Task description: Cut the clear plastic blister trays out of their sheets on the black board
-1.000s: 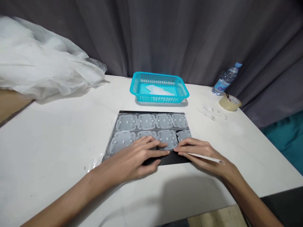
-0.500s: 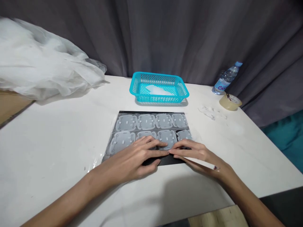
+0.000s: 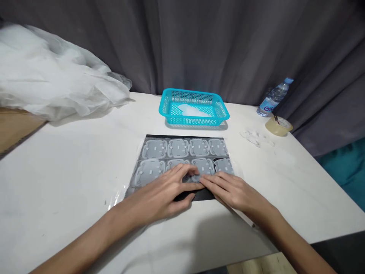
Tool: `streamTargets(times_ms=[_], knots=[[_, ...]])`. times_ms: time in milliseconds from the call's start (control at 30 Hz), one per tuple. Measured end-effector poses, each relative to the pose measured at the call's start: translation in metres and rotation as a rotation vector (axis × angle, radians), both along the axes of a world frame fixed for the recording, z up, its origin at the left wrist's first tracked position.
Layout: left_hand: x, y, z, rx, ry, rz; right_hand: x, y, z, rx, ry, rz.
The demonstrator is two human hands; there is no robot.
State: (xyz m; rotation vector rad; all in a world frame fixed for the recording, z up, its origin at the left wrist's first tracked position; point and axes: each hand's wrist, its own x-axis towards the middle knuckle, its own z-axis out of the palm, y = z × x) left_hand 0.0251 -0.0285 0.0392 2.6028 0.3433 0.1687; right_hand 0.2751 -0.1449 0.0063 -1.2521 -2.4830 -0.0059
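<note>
A black sheet (image 3: pixel 199 195) lies on the white table, carrying rows of translucent grey rounded-square plastic pieces (image 3: pixel 154 148), with clear film showing past its left edge. My left hand (image 3: pixel 173 188) rests on the sheet's lower middle, fingers apart, its index fingertip meeting my right fingertips. My right hand (image 3: pixel 230 188) lies palm down at the sheet's lower right, fingers together. Beneath it runs a slim white pen-like stick (image 3: pixel 245 218), whose rear end shows near the wrist. The stick's tip is hidden under the fingers.
Behind the sheet stands a turquoise basket (image 3: pixel 196 121) with white material inside. A water bottle (image 3: pixel 272 99), a tape roll (image 3: pixel 278 126) and white scraps (image 3: pixel 256 137) are at the right. White plastic bags (image 3: pixel 62 76) and cardboard (image 3: pixel 19 127) fill the left.
My right hand has turned palm down over the white stick, whose rear end now points lower. My left fingers have bent slightly; that hand stays on the sheet. The view has shifted slightly.
</note>
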Motion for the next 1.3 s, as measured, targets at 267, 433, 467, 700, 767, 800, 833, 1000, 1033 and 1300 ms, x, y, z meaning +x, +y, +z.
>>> streamTargets(times_ms=[267, 433, 467, 700, 767, 800, 833, 1000, 1033, 1300], knots=[[0.005, 0.008, 0.004, -0.091, 0.024, 0.041, -0.002, 0.008, 0.005, -0.182, 0.516, -0.113], [0.003, 0.012, -0.001, -0.119, -0.001, 0.031, -0.004, 0.022, 0.017, -0.394, 0.771, -0.375], [0.003, 0.012, -0.002, -0.127, -0.008, 0.033, -0.004, 0.024, 0.018, -0.432, 0.794, -0.403], [0.001, 0.009, 0.001, -0.111, 0.022, 0.034, -0.004, 0.021, 0.022, -0.501, 0.774, -0.321], [-0.001, 0.010, 0.002, -0.088, 0.028, 0.026, -0.004, 0.020, 0.022, -0.491, 0.746, -0.276], [-0.002, 0.010, 0.001, -0.069, 0.018, 0.019, -0.003, 0.020, 0.022, -0.490, 0.737, -0.262], [-0.003, 0.011, 0.001, -0.043, -0.003, 0.009, -0.003, 0.020, 0.022, -0.490, 0.729, -0.253], [-0.007, 0.012, -0.007, 0.254, -0.120, -0.056, -0.002, 0.021, 0.022, -0.500, 0.709, -0.253], [-0.006, 0.012, -0.008, 0.347, -0.131, -0.068, -0.002, 0.021, 0.023, -0.508, 0.708, -0.252], [0.014, -0.008, -0.013, 0.904, -0.303, 0.003, -0.002, 0.023, 0.026, -0.563, 0.728, -0.259]])
